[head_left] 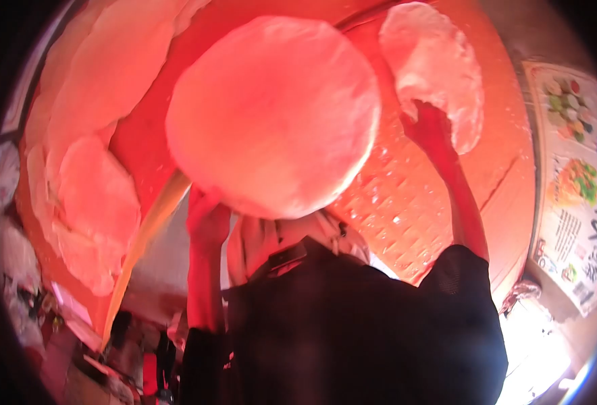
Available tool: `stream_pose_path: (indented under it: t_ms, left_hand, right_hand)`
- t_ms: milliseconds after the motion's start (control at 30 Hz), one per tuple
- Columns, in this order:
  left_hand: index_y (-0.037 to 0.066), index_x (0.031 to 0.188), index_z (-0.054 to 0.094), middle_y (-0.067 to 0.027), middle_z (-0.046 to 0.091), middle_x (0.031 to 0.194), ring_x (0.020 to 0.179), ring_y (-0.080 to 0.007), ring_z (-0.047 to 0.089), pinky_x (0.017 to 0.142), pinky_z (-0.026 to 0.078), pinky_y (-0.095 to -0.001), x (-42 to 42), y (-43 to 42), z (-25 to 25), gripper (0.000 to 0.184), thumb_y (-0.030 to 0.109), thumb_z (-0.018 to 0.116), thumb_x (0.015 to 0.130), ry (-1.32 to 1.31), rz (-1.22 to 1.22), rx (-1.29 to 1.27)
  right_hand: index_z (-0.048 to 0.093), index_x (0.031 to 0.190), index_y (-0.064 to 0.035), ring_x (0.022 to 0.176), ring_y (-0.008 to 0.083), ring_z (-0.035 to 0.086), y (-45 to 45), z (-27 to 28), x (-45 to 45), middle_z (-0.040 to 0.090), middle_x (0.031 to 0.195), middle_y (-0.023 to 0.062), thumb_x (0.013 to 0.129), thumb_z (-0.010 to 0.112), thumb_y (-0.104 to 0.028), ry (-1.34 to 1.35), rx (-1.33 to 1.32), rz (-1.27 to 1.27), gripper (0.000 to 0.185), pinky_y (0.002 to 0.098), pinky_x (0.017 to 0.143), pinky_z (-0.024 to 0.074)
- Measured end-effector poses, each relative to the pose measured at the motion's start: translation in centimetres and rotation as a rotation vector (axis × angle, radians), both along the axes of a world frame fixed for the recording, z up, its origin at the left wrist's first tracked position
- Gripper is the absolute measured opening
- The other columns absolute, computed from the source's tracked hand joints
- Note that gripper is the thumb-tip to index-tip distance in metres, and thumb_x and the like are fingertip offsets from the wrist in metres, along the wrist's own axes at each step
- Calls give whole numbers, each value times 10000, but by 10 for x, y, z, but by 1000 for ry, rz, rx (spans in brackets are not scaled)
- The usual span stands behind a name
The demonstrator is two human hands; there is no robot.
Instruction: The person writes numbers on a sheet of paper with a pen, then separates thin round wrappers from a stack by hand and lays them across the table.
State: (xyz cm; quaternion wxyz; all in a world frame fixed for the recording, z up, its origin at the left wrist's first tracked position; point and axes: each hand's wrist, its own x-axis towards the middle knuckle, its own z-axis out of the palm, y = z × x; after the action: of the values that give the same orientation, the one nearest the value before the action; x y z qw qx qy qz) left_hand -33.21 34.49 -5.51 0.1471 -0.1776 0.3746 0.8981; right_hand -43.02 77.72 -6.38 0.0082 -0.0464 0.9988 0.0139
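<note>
A large round sheet of dough (275,111) is in front of my body, its near edge by my chest. My left hand (207,216) is at its lower left edge, the fingers partly hidden at the dough's rim; they look closed on it. To the right, my right hand (431,127) touches the lower left part of another flat dough piece (440,64) on the table, with thumb and fingers apart. That second piece is oval and uneven. Red light covers both hands and the dough.
Overlapping dough sheets (102,67) lie along the left of the table (501,115), with a smaller piece (99,196) below them. The table's wooden edge (153,223) runs at lower left. A printed poster (572,182) stands at the right. Bags and clutter fill the lower left.
</note>
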Motion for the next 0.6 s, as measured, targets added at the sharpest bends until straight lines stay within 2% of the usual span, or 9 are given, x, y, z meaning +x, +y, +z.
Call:
stream_pose_path:
  t_ms: [33, 100, 167, 233, 333, 433, 467, 600]
  left_hand:
    - [7, 1340, 397, -107, 542, 1238, 1130, -224, 539, 941, 429, -346, -3, -1, 0, 559, 118, 614, 837, 5, -77, -100]
    - [7, 1320, 409, -80, 556, 1192, 1082, -181, 548, 889, 439, -314, -17, 15, 16, 551, 126, 638, 833, 29, -94, -192]
    - [7, 1312, 413, -69, 560, 1174, 1060, -162, 551, 862, 444, -301, -31, 34, 36, 553, 140, 652, 831, 29, -84, -260]
    - [6, 1314, 410, -68, 558, 1171, 1058, -157, 550, 857, 447, -300, -32, 33, 39, 563, 151, 657, 829, 21, -82, -265]
    - [7, 1325, 400, -69, 556, 1169, 1059, -156, 549, 866, 448, -302, -26, 27, 26, 583, 158, 658, 825, -4, -95, -191]
    - [15, 1338, 387, -67, 549, 1175, 1061, -158, 549, 875, 449, -305, -22, 24, 23, 602, 160, 660, 821, -47, -56, -127]
    - [21, 1343, 381, -66, 546, 1180, 1068, -160, 548, 877, 451, -305, -23, 24, 24, 609, 161, 661, 820, -40, -50, -102]
    - [34, 1364, 359, -76, 531, 1231, 1126, -184, 534, 918, 451, -320, -17, 14, 1, 650, 184, 674, 815, -23, -107, -92]
  right_hand:
    - [605, 1070, -44, 777, 342, 648, -28, 20, 3, 655, 881, 149, 757, 701, -254, 58, -88, 22, 389, 434, 700, 530]
    - [629, 1090, -51, 825, 297, 652, -90, 39, 5, 667, 936, 133, 727, 765, -362, 36, -691, -48, 497, 386, 768, 528]
    - [640, 1120, -56, 792, 138, 602, -153, 52, 20, 646, 881, 77, 711, 809, -177, -236, -1071, 21, 459, 276, 754, 493]
    - [658, 1096, -52, 802, 124, 603, -200, 77, 24, 651, 889, 48, 745, 779, -160, -397, -1098, 213, 387, 263, 758, 494]
    - [663, 1076, -40, 801, 113, 600, -214, 75, 18, 650, 869, 33, 754, 771, -152, -543, -1076, 253, 357, 261, 763, 495]
    - [665, 1046, -37, 792, 138, 631, -205, 62, 15, 675, 858, 55, 757, 750, -191, -784, -1404, 13, 338, 278, 750, 505]
    - [673, 1042, -36, 791, 126, 631, -202, 63, 11, 676, 855, 54, 742, 761, -190, -832, -1384, 30, 348, 255, 732, 498]
    - [678, 1041, -19, 824, 132, 641, -213, 61, 13, 687, 890, 60, 745, 761, -159, -934, -1290, 70, 338, 266, 764, 504]
